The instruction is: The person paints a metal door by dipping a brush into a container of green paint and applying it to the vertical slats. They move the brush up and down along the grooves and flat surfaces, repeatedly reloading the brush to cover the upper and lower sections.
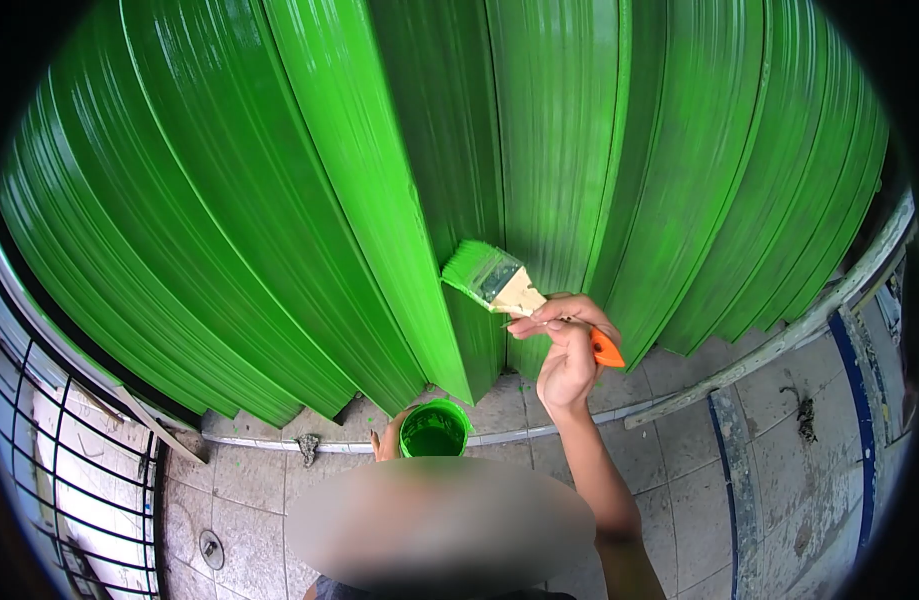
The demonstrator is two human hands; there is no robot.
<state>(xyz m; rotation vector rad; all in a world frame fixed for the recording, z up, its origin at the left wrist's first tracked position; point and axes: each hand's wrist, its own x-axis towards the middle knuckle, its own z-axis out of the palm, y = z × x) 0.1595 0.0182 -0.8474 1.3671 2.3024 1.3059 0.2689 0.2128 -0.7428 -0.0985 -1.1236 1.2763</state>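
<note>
My right hand (571, 350) grips a wide paintbrush (514, 290) by its pale wooden handle, which ends in an orange tip. Bright green paint coats the bristles, which point up and left at the folded metal panel (344, 150); whether they touch it I cannot tell. Down at the panel's foot, my left hand (385, 440) is wrapped around the side of a small round can (465, 432) with green paint inside. Most of that hand is hidden by the can and a blurred patch. Glossy green covers the panel's left folds, while the right ones look duller and streaky.
Grey floor tiles (249, 500) carry green specks. A black metal grille (64, 440) stands at left, by a wooden strip (159, 425). A long pale rail (759, 355) curves along the right, with blue-edged boards (744, 480) below it. A round drain cover (211, 549) sits at lower left.
</note>
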